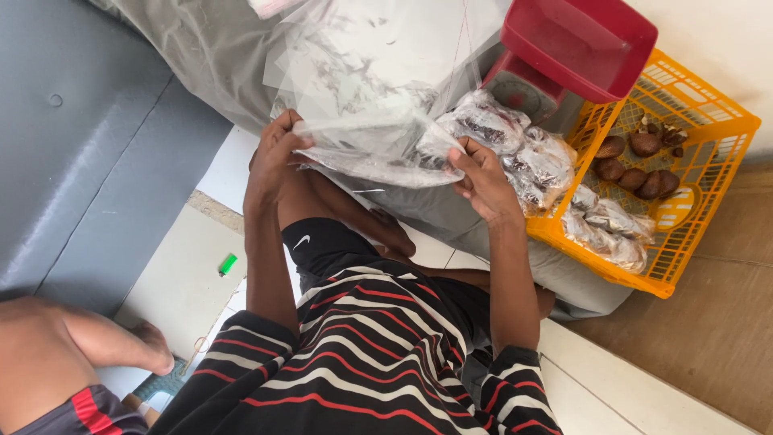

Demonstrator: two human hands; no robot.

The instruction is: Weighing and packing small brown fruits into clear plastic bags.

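My left hand (276,149) and my right hand (483,177) each pinch an edge of a clear plastic bag (378,145), holding it stretched between them above my lap. A loose stack of more clear bags (362,64) lies just beyond it on a large grey sack (209,48). Right of my right hand, several filled clear bags of brown fruit (531,157) are piled against a yellow crate (708,121). Loose brown scaly fruits (636,165) lie inside the crate.
A red weighing scale with a red tray (580,44) stands behind the bagged fruit. A grey sofa (80,145) fills the left. A green lighter (229,263) lies on the white tiled floor. Another person's leg and foot (80,342) rest at lower left.
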